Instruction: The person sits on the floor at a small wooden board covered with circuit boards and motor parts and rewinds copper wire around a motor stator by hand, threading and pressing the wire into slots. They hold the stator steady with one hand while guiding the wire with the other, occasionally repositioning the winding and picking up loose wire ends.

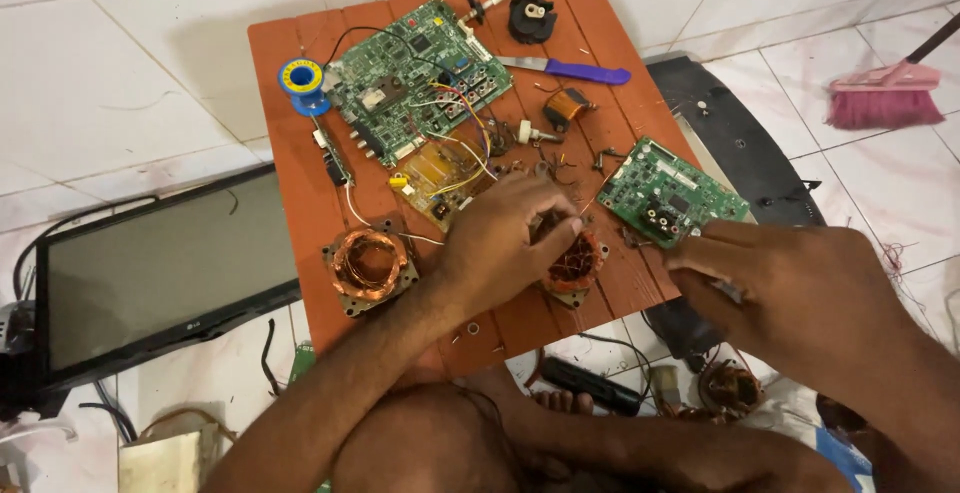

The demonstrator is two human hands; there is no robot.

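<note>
Copper motor coil (pixel 574 265) sits under the left hand (pixel 500 243), whose fingers (pixel 545 203) pinch its top.

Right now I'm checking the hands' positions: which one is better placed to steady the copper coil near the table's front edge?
Left, probably. The left hand already rests on that copper coil, fingers over its top. The right hand sits off to the side, pinching something small.

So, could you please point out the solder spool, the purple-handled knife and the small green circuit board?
solder spool (pixel 301 78), head view, blue top flange.
purple-handled knife (pixel 587 73), head view, handle middle.
small green circuit board (pixel 668 191), head view, board centre.
</note>
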